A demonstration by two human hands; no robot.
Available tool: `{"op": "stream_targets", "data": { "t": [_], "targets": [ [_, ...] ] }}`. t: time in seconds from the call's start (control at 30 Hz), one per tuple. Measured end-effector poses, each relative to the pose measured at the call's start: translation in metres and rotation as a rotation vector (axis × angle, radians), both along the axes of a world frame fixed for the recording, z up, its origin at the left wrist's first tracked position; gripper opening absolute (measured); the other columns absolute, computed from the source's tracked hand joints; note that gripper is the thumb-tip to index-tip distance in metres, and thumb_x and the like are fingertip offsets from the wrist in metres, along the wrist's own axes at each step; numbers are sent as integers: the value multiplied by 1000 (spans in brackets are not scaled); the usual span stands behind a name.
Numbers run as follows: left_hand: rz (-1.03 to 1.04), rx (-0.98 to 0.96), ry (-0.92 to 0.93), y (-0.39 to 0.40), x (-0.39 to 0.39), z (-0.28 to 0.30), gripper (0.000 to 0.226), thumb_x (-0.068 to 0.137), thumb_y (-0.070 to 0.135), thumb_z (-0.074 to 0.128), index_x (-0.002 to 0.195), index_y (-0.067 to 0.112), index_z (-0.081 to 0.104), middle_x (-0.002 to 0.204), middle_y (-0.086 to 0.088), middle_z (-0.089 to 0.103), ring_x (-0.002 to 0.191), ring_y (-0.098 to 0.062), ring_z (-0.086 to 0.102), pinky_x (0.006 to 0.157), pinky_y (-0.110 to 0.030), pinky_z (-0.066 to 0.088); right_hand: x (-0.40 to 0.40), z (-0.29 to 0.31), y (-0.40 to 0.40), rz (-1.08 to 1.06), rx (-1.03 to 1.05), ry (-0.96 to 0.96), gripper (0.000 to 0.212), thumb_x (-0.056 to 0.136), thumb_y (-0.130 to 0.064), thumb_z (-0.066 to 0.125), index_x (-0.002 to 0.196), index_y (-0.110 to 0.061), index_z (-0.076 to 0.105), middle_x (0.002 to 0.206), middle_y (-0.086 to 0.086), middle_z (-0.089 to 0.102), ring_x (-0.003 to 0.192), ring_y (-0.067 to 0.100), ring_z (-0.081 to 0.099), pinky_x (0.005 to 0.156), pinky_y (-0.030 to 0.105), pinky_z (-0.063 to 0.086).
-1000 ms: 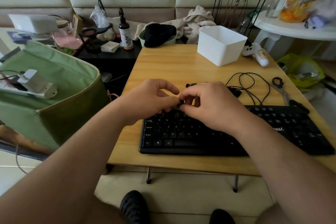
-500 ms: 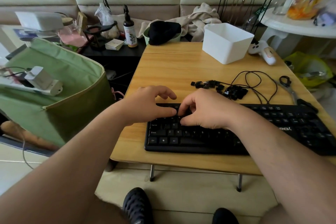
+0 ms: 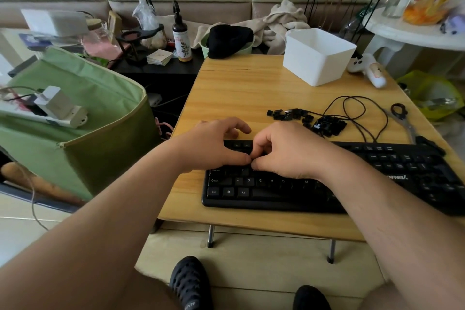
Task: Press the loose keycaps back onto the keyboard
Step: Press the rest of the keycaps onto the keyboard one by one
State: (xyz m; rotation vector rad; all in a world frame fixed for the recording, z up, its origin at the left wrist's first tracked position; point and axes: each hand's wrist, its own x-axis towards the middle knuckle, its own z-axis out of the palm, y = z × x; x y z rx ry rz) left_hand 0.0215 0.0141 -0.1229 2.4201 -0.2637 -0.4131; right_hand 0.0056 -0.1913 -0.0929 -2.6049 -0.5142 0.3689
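A black keyboard (image 3: 276,190) lies along the front edge of the wooden table (image 3: 239,93). My left hand (image 3: 214,145) and my right hand (image 3: 289,151) rest over its upper left rows. Both thumbs meet tip to tip and press down on one spot there. The keycap under them is hidden by my fingers. A pile of loose black keycaps (image 3: 324,124) lies on the table just behind the keyboard, with a short row of them (image 3: 284,114) trailing to the left.
A black cable (image 3: 357,113) loops beside the keycap pile, and scissors (image 3: 402,118) lie to the right. At the back right stand a white bin (image 3: 318,56) and a white controller (image 3: 370,69). A green fabric bin (image 3: 83,121) stands to the left.
Both hands came down from above the keyboard, where they pinched a keycap between them, onto its upper left rows. The thumbs now press together there. The view shifted a little.
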Motion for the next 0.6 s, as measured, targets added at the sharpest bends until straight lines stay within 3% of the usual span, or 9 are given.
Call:
{"op": "stream_targets", "data": {
  "t": [0.27,0.6],
  "targets": [
    [-14,-37,41,0,3,-4,62,68,65,81,123,64,52,129,13,62,127,-18,51,107,-50,47,-5,-7,3,-20,-12,-95,7,85,-30,79,79,-30,77,76,-14,65,75,4,58,64,25,47],
    [37,-166,128,-5,4,-2,62,77,32,89,127,49,58,123,4,64,108,-17,65,98,-42,56,-10,-5,5,9,-95,-165,9,91,-30,70,85,-30,77,77,-15,62,76,4,56,73,36,58]
  ]
}}
